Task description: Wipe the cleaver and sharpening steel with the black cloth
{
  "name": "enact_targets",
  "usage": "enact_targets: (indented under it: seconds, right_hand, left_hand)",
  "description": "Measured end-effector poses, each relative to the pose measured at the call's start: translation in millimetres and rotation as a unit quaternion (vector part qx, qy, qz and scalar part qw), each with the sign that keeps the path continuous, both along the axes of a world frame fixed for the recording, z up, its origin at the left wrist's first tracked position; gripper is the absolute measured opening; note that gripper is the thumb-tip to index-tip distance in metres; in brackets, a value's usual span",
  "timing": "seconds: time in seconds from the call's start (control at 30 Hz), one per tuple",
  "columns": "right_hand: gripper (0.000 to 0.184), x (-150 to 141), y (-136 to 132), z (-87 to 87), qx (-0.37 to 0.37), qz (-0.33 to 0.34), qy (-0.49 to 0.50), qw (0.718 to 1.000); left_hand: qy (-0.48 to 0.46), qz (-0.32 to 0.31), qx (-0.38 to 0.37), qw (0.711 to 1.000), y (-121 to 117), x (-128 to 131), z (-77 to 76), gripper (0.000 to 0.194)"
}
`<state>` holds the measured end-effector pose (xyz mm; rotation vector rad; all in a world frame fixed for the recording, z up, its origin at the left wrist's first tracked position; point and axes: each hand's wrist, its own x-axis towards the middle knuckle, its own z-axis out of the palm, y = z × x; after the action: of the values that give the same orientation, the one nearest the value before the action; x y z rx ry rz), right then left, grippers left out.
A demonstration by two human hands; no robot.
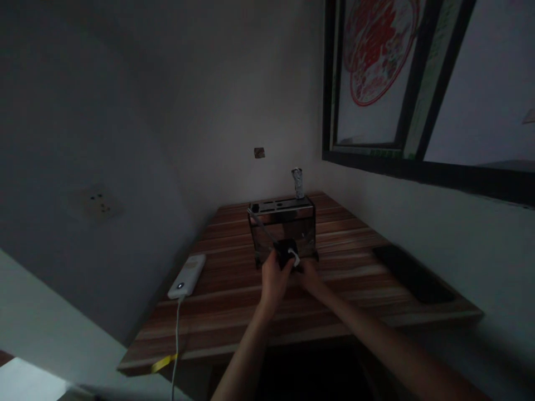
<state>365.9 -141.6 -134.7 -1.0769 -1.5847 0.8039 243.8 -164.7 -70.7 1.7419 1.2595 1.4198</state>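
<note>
While the left hand (273,277) pinches the black object (286,250), probably to steady it, the right hand (309,274) meets its lower edge, grip indiscernible.

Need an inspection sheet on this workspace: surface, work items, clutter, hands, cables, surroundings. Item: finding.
Surface: wooden table with striped grain, dimly lit.
Work items: dark block in hand, in front of a metal-framed rack; crinkled silver cylinder upright at the rack's top right.
Clutter: white device on the left, dark flat slab on the right, yellow strip at the front left edge.
Hands: left hand grips the block; right hand is at its lower right, grip unclear.
Cables: white cable from the device down past the front edge.
Surroundings: wall socket on the left, dark-framed pane with a red design on the right.
</note>
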Motion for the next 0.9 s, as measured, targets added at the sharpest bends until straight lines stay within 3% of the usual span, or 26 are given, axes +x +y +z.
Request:
enact_targets:
  seconds: [0.17,0.37,0.67,0.9]
  right_hand:
    - [0.017,1,1,-5.4,-0.001,-0.008,0.011,1.000]
    - [0.018,0,2,-2.0,-0.005,0.007,-0.004,1.000]
    - [0.029,-1,-4,8.2,0.006,0.042,-0.037,0.998]
    - [0.023,-4,-4,9.0,0.005,0.040,-0.033,0.999]
  left_hand:
    - [0.002,-0.022,-0.005,1.000,-5,6,-1.3,0.032]
    - [0.050,0.020,0.005,0.999,-2,-1,2.8,0.028]
    - [0.047,0.054,-0.011,0.997,-3,-12,2.3,0.024]
    - [0.035,0.051,-0.003,0.998,0,-16,8.2,0.024]
